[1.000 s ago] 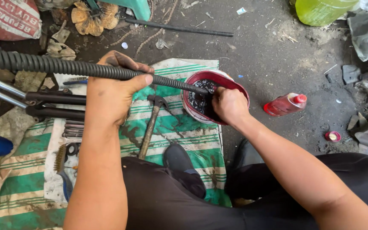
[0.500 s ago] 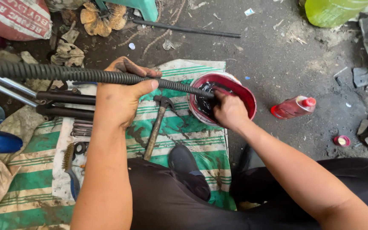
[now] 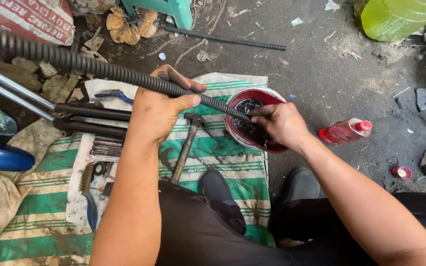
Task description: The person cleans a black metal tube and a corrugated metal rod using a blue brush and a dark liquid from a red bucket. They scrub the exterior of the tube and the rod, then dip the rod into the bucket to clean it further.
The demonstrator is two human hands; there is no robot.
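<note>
Head view: left hand [image 3: 156,111] grip clenches coiled black spring [image 3: 99,69]; right hand [image 3: 279,123] pinches its tip over oily red bowl [image 3: 232,130].

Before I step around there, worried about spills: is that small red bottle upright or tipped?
Tipped: the red bottle lies on its side on the ground, cap on.

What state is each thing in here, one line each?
Left hand: closed around the coil spring.
Right hand: fingers pinching the spring's end over the bowl.
Coil spring: held slanted, lower end in the bowl.
Bowl: upright, holding dark liquid.
Red bottle: lying on its side, cap on.
Hammer: lying flat on the mat.
</note>
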